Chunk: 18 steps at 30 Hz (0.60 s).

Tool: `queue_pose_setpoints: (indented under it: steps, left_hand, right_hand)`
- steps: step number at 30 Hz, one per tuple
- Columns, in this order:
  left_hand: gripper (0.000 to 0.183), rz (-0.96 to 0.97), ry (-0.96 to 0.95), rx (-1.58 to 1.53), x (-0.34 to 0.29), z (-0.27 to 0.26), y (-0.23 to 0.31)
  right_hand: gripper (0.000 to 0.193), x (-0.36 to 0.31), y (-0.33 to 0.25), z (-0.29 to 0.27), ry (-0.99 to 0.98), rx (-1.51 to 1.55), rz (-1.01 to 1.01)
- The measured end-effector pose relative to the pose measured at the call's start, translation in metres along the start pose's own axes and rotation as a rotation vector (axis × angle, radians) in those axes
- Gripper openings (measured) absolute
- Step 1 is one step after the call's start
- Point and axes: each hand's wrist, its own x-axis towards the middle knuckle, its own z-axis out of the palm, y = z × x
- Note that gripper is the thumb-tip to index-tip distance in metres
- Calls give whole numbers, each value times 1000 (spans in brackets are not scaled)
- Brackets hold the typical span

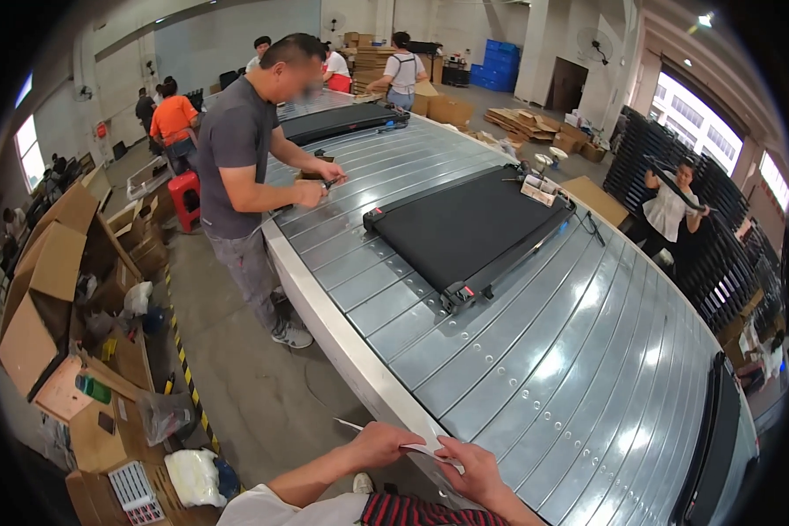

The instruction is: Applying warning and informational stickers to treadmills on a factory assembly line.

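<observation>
Left side: open cardboard carton (31,344), flaps up; clear plastic bag (163,417) and white bundle (194,478) lower down. Yellow-and-black floor tape (185,368) runs beside them. Red stool (185,200) farther back, near a person in an orange top (174,117). Far end: flattened cardboard (519,124) piled low; blue crates (501,66) stacked. Wall fan (595,46) to their right. Far right: tall stack of black frames (637,165).

The walls (478,28) are pale, and the floor (254,394) is grey with a yellow and black line (184,359). A red stool (185,198) stands at the left. Daylight comes through a left window (28,145) and a large right opening (688,114). A ceiling lamp (705,19) shines.
</observation>
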Motion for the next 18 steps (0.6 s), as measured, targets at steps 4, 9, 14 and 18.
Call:
queue_pose_setpoints:
  steps: [4, 9, 14, 18]
  left_hand:
    - [26, 38, -14, -76, 11, -16, -19]
    - [39, 55, -53, -2, 34, -24, -28]
    - [28, 70, -72, 62, 54, -49, -48]
    - [31, 65, -122, 168, 84, -63, -66]
  right_hand:
    - [47, 23, 0, 7, -9, -2, 23]
    - [44, 44, 10, 2, 24, -10, 15]
    - [36, 67, 27, -3, 189, -18, -57]
    - [23, 90, 41, -13, 485, 49, 75]
